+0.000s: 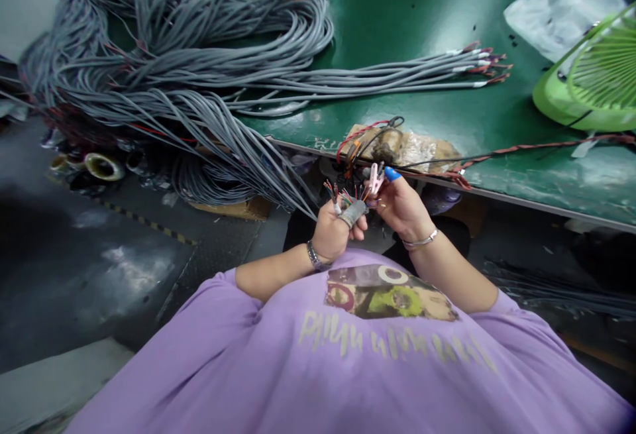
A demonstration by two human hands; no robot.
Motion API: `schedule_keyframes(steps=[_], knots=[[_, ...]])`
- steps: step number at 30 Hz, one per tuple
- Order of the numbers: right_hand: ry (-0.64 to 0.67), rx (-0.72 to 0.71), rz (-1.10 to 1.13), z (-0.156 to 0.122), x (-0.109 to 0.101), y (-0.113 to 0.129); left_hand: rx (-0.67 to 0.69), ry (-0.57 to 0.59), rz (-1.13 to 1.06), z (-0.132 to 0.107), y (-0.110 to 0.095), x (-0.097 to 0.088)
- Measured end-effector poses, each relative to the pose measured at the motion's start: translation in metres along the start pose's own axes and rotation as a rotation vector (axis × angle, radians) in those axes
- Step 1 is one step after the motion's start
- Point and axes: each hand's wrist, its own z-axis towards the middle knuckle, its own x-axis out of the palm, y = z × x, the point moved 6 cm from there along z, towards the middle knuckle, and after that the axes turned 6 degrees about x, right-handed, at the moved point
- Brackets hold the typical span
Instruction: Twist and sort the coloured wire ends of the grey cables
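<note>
My left hand (332, 232) is closed around the end of a grey cable, with thin coloured wires (342, 194) fanning out above the fingers. Across its front lies a grey cylindrical piece (354, 213); whether this is a connector or a wrap on the thumb I cannot tell. Beside it, my right hand (405, 212) pinches a pale pink clip (375, 179) close to the wire tips. One right fingertip wears a blue cover (391, 173). Long grey cables (268, 156) run from the pile on the left down to my left hand.
A large heap of grey cables (189, 43) covers the left of the green table (397, 10). At the table edge sits a taped brown block (417, 152) with red and black leads. A green fan (591, 76) and a plastic bag (561, 13) are on the right.
</note>
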Motion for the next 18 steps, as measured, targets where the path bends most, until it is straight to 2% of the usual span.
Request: schedule_keyframes(steps=[3,5,11,18], knots=[[-0.105,-0.193,-0.115,-0.001,-0.008,0.005,0.019,0.002,-0.009,0.001,-0.002,0.0],[-0.152,-0.253,-0.17,0.0,-0.011,0.005,0.019,0.008,-0.003,0.002,-0.003,0.001],[-0.056,-0.009,0.029,0.01,-0.002,-0.006,0.0,0.009,0.008,0.003,-0.002,0.002],[-0.097,-0.026,0.15,0.012,0.0,-0.004,-0.006,0.015,0.033,0.004,0.007,-0.002]])
